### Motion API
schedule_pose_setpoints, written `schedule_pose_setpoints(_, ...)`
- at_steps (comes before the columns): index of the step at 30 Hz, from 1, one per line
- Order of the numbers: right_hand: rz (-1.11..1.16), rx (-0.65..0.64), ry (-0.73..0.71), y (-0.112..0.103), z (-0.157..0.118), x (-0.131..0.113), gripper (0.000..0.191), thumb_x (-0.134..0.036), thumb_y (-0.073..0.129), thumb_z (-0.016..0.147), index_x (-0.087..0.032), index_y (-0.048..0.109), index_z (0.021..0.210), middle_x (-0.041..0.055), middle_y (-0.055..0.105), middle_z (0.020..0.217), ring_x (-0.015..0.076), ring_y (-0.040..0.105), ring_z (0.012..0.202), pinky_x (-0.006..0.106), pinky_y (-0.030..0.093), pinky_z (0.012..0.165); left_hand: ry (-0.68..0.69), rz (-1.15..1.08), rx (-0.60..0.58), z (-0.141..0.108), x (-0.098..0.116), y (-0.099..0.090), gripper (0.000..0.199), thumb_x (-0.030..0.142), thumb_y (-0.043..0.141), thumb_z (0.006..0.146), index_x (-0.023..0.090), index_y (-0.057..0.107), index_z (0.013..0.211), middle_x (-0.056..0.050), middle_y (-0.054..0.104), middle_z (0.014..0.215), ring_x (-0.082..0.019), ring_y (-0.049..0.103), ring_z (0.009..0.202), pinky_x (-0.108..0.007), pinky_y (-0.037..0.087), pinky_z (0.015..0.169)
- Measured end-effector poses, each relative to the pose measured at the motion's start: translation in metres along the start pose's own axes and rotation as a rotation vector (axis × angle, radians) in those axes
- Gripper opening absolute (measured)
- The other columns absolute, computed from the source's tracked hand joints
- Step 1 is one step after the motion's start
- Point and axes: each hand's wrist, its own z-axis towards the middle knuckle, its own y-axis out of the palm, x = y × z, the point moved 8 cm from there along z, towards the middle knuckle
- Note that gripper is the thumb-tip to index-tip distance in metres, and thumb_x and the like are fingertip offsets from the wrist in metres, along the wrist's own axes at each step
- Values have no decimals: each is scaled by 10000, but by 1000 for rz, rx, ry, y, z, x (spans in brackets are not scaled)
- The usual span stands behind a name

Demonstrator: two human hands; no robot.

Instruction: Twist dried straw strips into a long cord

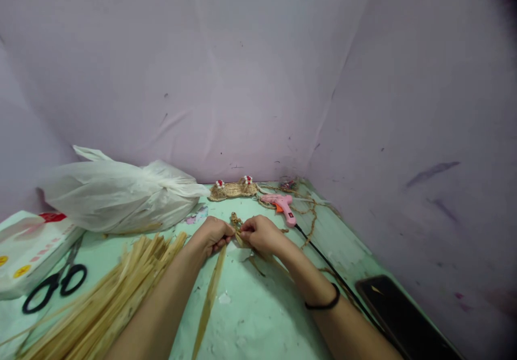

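My left hand (214, 234) and my right hand (262, 233) meet over the middle of the green table. Between them is a small braid of dried plant fibre (235, 219), its knotted end pointing away from me. Both hands are closed, with fingertips pinching the fibre strands right below that knot. One long flat dried strip (210, 298) trails from the left hand toward the table's near edge. Under the right forearm, part of another strand shows. My fingers hide most of the gripped part.
At left lie a bundle of dried strips (121, 290), black-handled scissors (56, 287), a white box (36, 252) and a tied white plastic bag (129, 193). Farther back sit a woven piece with flowers (236, 189), a pink glue gun (283, 205) and braided cord (313, 222). A phone (404, 317) lies right.
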Motion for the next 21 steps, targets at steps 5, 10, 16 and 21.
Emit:
schedule_pose_setpoints(5,-34,17,-42,2,1,0,186,-143,472,653,-125,650,701,0,541,551,84,386,503,193,248,468,-19,48,8,-4,2,1,127,163,486,550,138,453,430,51,308,277,-40,223,262,-180,148,324)
schedule_pose_setpoints(10,-72,64,-63,-3,0,-3,166,-125,470,634,-122,635,654,-2,518,545,86,373,519,196,231,463,-27,79,34,-7,4,-1,156,172,503,568,147,434,430,51,296,265,-44,233,262,-178,161,325)
schedule_pose_setpoints(16,5,74,-50,-3,1,-2,143,-116,488,623,-121,628,650,-9,513,514,81,391,493,191,261,462,-9,-19,-8,-7,6,3,155,168,496,575,149,433,435,60,294,271,-33,190,247,-175,128,311)
schedule_pose_setpoints(21,432,-48,163,12,1,14,125,-152,468,690,-124,536,588,-4,493,447,85,412,391,194,314,408,-29,-44,56,-7,5,3,97,111,471,549,143,451,460,52,329,282,-37,199,246,-183,128,312)
